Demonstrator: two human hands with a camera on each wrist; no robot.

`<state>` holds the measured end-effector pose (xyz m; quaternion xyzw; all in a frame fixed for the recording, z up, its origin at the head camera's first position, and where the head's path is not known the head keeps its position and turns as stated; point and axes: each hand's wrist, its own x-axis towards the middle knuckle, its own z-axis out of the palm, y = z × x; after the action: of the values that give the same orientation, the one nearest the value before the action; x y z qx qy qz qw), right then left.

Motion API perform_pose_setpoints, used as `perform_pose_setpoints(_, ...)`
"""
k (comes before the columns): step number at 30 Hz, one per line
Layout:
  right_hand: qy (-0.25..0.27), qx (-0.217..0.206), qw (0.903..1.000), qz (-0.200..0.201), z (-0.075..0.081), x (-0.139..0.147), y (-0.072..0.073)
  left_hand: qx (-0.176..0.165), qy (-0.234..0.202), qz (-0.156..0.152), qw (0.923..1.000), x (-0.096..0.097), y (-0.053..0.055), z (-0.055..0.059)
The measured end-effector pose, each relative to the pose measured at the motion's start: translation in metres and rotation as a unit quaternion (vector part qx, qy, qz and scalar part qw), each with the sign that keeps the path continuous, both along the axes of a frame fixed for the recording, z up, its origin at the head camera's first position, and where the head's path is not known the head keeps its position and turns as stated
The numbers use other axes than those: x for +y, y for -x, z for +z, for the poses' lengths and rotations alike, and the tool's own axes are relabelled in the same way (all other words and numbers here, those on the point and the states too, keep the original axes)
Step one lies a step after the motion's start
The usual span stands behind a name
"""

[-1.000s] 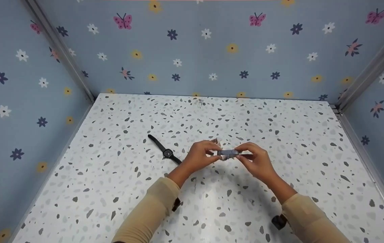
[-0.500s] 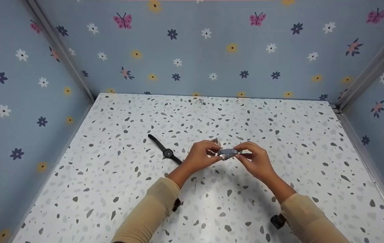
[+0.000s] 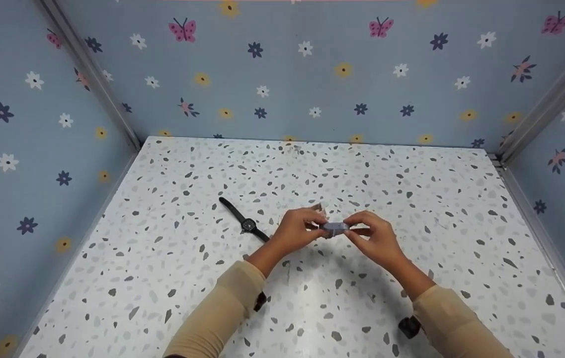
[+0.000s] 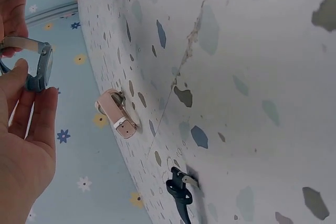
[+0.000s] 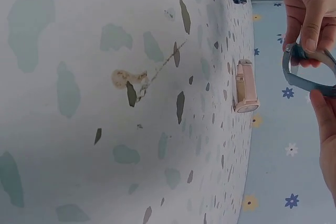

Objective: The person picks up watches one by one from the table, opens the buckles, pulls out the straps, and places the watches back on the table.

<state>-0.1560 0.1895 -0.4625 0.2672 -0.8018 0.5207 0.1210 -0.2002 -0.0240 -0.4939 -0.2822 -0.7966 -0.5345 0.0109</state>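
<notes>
A blue-grey wristwatch (image 3: 334, 226), its strap bent into a loop, is held above the table between both hands. My left hand (image 3: 296, 229) pinches one end with thumb and fingertips. On the other side, my right hand (image 3: 375, 237) pinches the strap. In the left wrist view the watch case (image 4: 46, 66) is seen edge-on; the looped strap (image 5: 310, 83) shows in the right wrist view. A pink watch (image 4: 116, 113) stands looped on the table beyond the hands, mostly hidden in the head view behind my left hand.
A black watch (image 3: 248, 225) lies stretched out on the speckled white table (image 3: 202, 308), left of the hands, one strap end behind the left forearm. Patterned blue panels (image 3: 292, 69) rise at the back and both sides.
The blue-grey watch has tilted slightly between the fingers, and the right fingertips have shifted a little to the left along it. The black watch lies where it was.
</notes>
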Motion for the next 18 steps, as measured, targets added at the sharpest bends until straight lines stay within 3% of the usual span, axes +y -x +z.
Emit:
perform_pose_setpoints(2, -0.008, 0.013, 0.9999, 0.005, -0.001, 0.000, 0.001, -0.004, -0.001, -0.003, 1.0000, 0.000, 0.001, -0.002)
perform_pose_setpoints(9, -0.051, 0.025, 0.9984, 0.003, -0.030, 0.012, 0.019, -0.007, -0.008, -0.010, 0.9999, 0.000, 0.001, -0.004)
perform_pose_setpoints(18, -0.041, 0.029, 0.9987, 0.006, -0.030, 0.012, 0.019, -0.009, -0.009, -0.007, 0.9999, -0.001, 0.001, -0.004)
